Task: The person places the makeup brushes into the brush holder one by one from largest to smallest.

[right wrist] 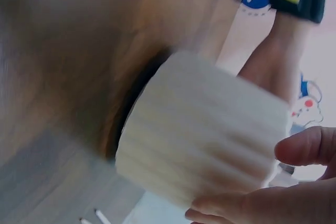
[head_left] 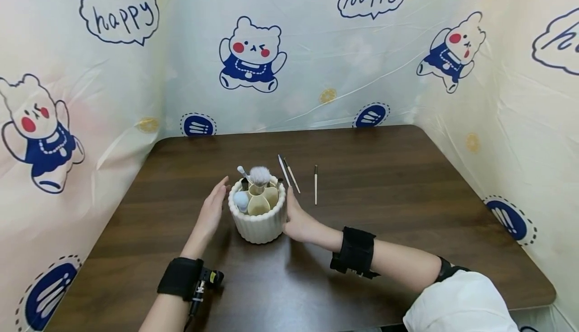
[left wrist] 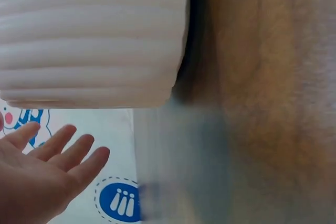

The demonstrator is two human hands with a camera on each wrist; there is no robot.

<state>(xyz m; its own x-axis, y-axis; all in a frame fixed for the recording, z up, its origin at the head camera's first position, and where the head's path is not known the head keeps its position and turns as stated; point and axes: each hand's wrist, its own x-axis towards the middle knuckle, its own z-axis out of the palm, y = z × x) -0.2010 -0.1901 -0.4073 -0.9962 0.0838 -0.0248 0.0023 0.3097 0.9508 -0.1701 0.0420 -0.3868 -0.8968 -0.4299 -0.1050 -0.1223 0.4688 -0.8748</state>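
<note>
A white ribbed brush holder (head_left: 258, 230) stands upright on the table between both hands. From its compartments rise a fluffy makeup brush (head_left: 260, 175), a light-blue rounded piece (head_left: 242, 201) and a few other tools. At the holder's left side is my left hand (head_left: 212, 211); in the left wrist view its fingers (left wrist: 86, 163) are spread and relaxed, apart from the holder. My right hand (head_left: 299, 220) lies along the holder's right side. In the right wrist view, its extended fingers (right wrist: 220, 205) touch or nearly touch the ribbed wall, with the thumb (right wrist: 304, 146) near the rim.
Two slim brushes (head_left: 291, 176) lie close together behind the holder, partly near my right fingertips. Another thin brush (head_left: 315, 185) lies apart to their right. The brown wooden table (head_left: 398, 191) is enclosed by printed curtains (head_left: 307, 45) at the back and sides.
</note>
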